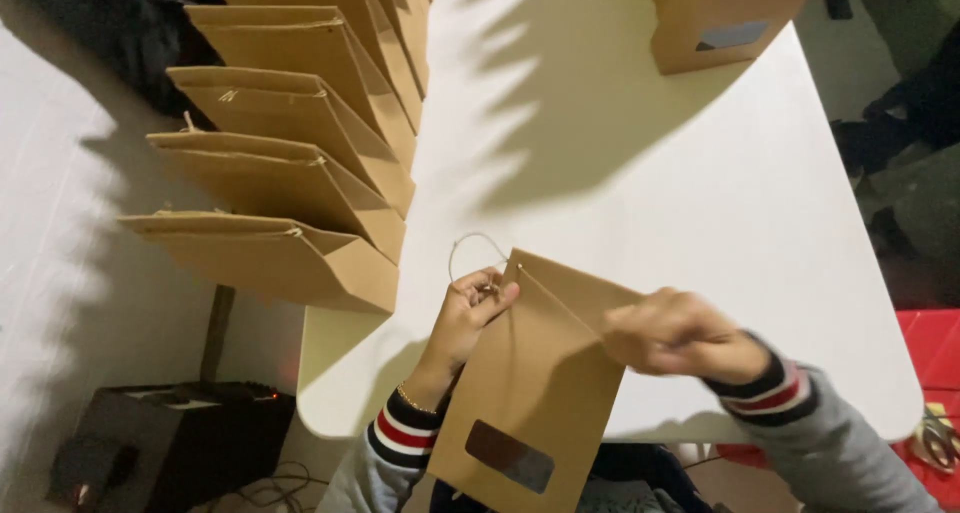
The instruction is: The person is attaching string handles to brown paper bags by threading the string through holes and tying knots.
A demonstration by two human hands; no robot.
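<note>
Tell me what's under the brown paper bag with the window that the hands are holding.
Under the windowed paper bag lies the white table's near edge, with dark clothing below its lower end. The table surface directly beneath is covered. The left hand pinches its string handle; the right hand grips its top.

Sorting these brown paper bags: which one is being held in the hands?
The windowed bag at the table's near edge, gripped by left hand and right hand; the others stand untouched.

Bare white table ahead lies open; a row of standing bags blocks the left.
</note>
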